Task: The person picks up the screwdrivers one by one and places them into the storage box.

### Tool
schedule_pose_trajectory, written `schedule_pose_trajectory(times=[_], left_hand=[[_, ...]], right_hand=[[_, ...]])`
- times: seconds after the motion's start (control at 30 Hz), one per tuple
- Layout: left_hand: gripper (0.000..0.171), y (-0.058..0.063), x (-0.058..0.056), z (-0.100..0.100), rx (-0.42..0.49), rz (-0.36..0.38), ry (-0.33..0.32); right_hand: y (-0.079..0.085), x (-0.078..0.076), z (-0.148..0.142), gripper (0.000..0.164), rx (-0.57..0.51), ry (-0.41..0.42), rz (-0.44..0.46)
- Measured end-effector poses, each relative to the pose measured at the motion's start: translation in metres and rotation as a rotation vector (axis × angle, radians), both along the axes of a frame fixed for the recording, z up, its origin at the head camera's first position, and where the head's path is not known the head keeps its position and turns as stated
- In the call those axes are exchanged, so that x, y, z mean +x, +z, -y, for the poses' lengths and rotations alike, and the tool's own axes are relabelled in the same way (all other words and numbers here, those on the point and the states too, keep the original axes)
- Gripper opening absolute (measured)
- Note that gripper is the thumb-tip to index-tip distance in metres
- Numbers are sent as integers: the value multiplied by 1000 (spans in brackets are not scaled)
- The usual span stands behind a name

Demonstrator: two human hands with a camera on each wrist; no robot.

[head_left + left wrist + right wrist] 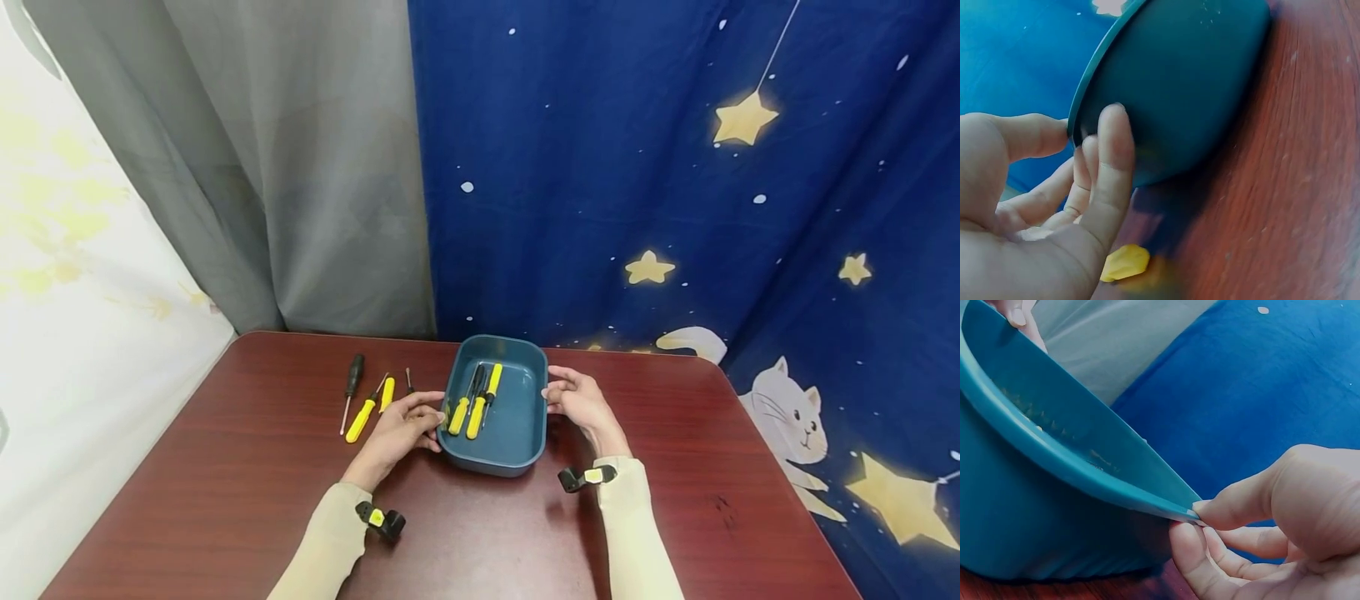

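Note:
A blue-green plastic bin (517, 417) stands near the table's far edge, with several yellow-and-black screwdrivers (477, 415) lying in its left half. My left hand (402, 429) pinches the bin's left rim; in the left wrist view the thumb and fingers lie on either side of the bin wall (1179, 81). On the opposite side, my right hand (583, 404) grips the right rim, and the right wrist view shows thumb and fingertips meeting at the rim (1122, 497). The bin's floor is hidden in both wrist views.
Left of the bin lie a black-handled screwdriver (354, 379), a yellow-handled screwdriver (362, 421), another yellow handle (387, 395) and a thin shaft (408, 379) partly behind my left hand. Curtains (510, 208) hang behind the brown table (247, 433).

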State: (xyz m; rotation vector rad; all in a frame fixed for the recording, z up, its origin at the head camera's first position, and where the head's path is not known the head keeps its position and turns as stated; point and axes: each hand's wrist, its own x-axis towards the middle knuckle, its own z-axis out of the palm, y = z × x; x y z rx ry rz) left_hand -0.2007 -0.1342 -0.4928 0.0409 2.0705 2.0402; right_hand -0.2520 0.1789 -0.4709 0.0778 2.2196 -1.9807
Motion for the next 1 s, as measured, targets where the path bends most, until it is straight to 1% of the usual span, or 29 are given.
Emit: schedule_pose_trajectory(times=[0.13,0.27,0.4,0.5,0.63,0.77,0.9,1.0], left_hand=[[45,3,0,2,-115,-59,2],[43,5,-2,5,-193,-98,10],[41,10,-6,10,-261,-165,7],[43,17,-10,16,-325,-228,-4],[40,24,-14,27,-430,-294,-2],[38,28,-17,38,-544,-352,13],[41,31,-21,48,-646,-396,33],[46,30,-25,55,-708,-427,40]], right_hand=[[1,1,0,60,-4,4,0],[-1,2,1,60,-8,2,-3],[-2,2,1,59,-7,2,-3],[-1,2,0,60,1,4,-6],[1,2,-1,60,6,6,-5],[0,2,-2,60,5,7,4],[-1,3,-3,60,3,11,12],[-1,4,-4,59,1,11,7]])
